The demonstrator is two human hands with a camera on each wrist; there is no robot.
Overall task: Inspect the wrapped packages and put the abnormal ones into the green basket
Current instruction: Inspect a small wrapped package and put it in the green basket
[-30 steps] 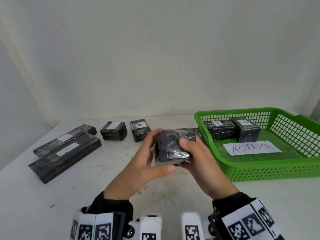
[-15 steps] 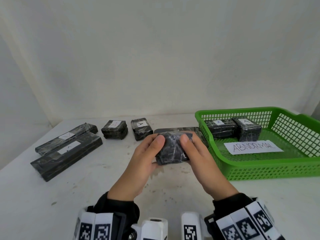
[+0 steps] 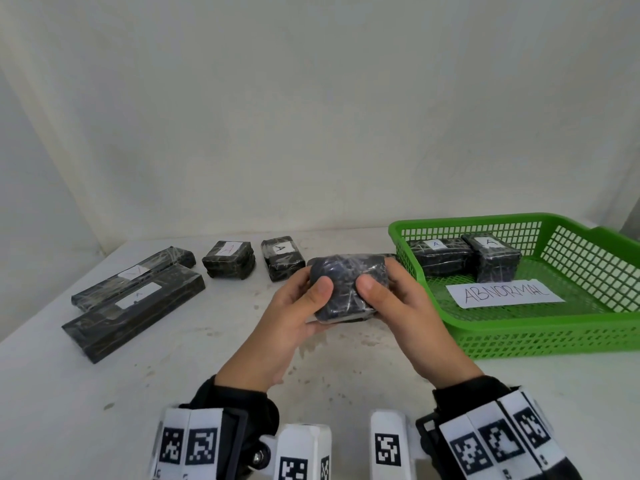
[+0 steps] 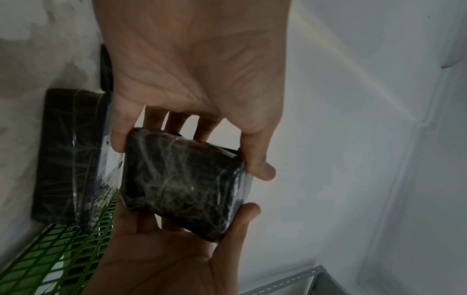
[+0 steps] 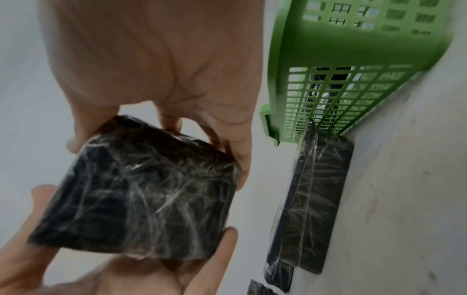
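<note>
Pale, creased sheeting hangs as a backdrop behind a white table (image 3: 104,368) whose top is scuffed and spotted with small dark marks. Far left, two long packages (image 3: 133,299) lie side by side, touching, their long axes slanting from near left to far right, each with a white label on top. Right of them, toward the far edge, sit two small packages (image 3: 254,259), close but apart, labels up. Open tabletop stretches near the left side and between these and the hands.

At the middle, the held package (image 3: 343,289) is off the table, its long axis running roughly left to right, its wrinkled clear wrap over black showing no label toward the head camera. Both hands clamp it: the left hand (image 3: 287,317) with its thumb on the near face and fingers behind, the right hand (image 3: 405,313) likewise on the other end. Behind it a flat package (image 5: 316,199) lies on the table, one end against the basket's left wall.

On the right, the green basket (image 3: 519,334) holds two more packages (image 3: 464,259) side by side at its far end and a paper sign (image 3: 505,294) reading ABNORMAL; its near half has bare mesh floor.
</note>
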